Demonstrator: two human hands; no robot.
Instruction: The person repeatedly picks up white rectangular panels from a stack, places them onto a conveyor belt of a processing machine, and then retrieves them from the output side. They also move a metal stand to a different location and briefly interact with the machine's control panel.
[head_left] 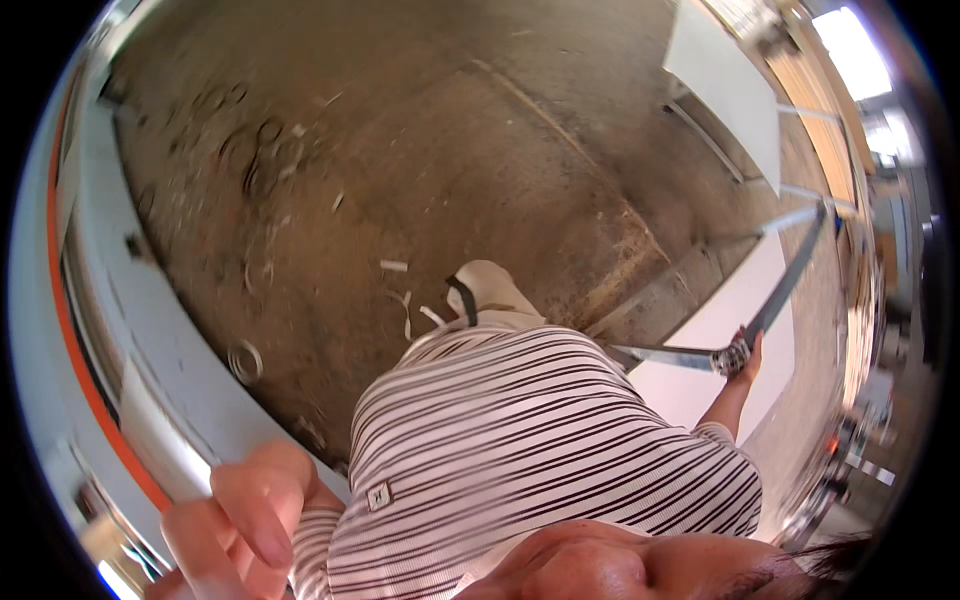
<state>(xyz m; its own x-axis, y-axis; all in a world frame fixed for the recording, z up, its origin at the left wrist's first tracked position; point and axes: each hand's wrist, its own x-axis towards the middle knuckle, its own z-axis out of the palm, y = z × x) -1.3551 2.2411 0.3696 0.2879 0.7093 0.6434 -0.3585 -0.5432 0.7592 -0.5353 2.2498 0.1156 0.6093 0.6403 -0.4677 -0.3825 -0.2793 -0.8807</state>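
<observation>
A long, flat metal strip is gripped in the right hand, out to the person's right side. The hand is closed around the strip near a bend, where a second length runs back toward the striped shirt. It appears to be held at arm's length so that the long end is kept clear of the body.

The left hand is raised close to the camera at the lower left. Its fingers are loosely curled and nothing is seen in them, though the view there is blurred and a small object cannot be ruled out.

The strip's upper end reaches toward the edge of a white panel; a second white board lies on the floor beneath the right hand. A pale curved edge with an orange band bounds the left side. Open concrete floor, littered with wire rings and scraps, is left ahead of the shoe.
</observation>
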